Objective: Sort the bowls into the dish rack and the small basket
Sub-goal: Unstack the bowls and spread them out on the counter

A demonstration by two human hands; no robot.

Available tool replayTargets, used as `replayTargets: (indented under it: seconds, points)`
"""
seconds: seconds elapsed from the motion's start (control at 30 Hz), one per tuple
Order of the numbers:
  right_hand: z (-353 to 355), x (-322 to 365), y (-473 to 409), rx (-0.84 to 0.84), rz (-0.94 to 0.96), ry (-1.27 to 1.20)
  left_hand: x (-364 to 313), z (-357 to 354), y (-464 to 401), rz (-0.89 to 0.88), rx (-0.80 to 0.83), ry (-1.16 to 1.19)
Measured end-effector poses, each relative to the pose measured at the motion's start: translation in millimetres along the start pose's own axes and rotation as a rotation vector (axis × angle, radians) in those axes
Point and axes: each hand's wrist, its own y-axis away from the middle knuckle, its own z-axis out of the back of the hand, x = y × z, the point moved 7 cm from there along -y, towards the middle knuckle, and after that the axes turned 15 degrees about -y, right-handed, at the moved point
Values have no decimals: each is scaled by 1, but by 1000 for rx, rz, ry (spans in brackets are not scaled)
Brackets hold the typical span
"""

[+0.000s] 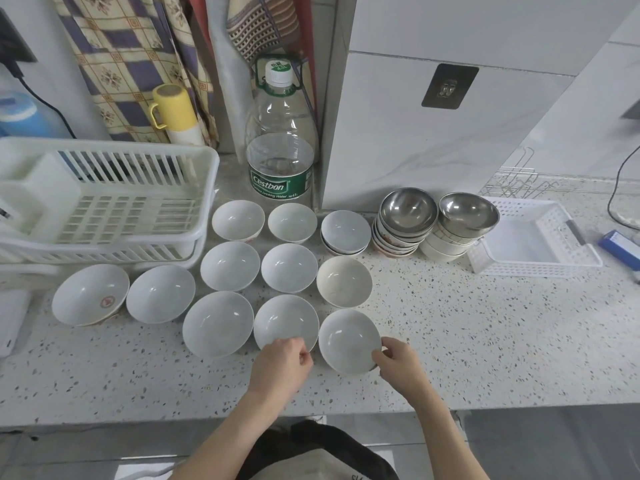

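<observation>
Right hand (394, 358) pinching rim of white bowl (348, 341) at its 4 o'clock. Left hand (282, 362) curled, gripping nothing, at 6 o'clock of neighbouring bowl (285, 322).

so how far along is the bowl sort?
Done: nothing visible; the dish rack and small basket hold no bowls. In hand: the right hand grips the nearest white bowl by its rim; the left hand touches the bowl beside it. Left: every loose bowl and the steel-topped stacks.
</observation>
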Motion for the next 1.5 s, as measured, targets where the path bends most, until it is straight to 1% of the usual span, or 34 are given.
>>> replayTargets:
  seconds: [0.2,0.3,0.43,0.53,0.7,0.8,0.87,1.0,1.13,1.27,1.4,1.5]
  points:
    - [0,-3,3,-12,-58,-13,-2,7,0,12,-9,57]
    - [2,-3,2,-49,-62,-24,1,10,-3,24,0,144]
    - [23,3,-1,-189,-30,-31,2,15,-14,67,28,289]
    - [47,22,-9,-303,21,-51,-3,19,-28,111,54,393]
    - [88,75,-40,-411,110,-91,-23,35,-81,193,-17,483]
    - [111,109,-59,-464,179,-104,-34,42,-124,259,-37,448]
    - [121,127,-70,-469,223,-102,-42,46,-151,283,-36,403]
    - [131,155,-93,-444,272,10,-53,50,-188,326,-32,297]
    - [130,169,-114,-412,270,147,-56,48,-202,331,-22,208]
    - [129,175,-121,-443,252,255,-57,46,-207,358,-35,188]
    - [127,175,-124,-436,284,294,-58,46,-212,393,-29,168]
    - [127,170,-124,-446,293,241,-58,45,-213,405,-23,125]
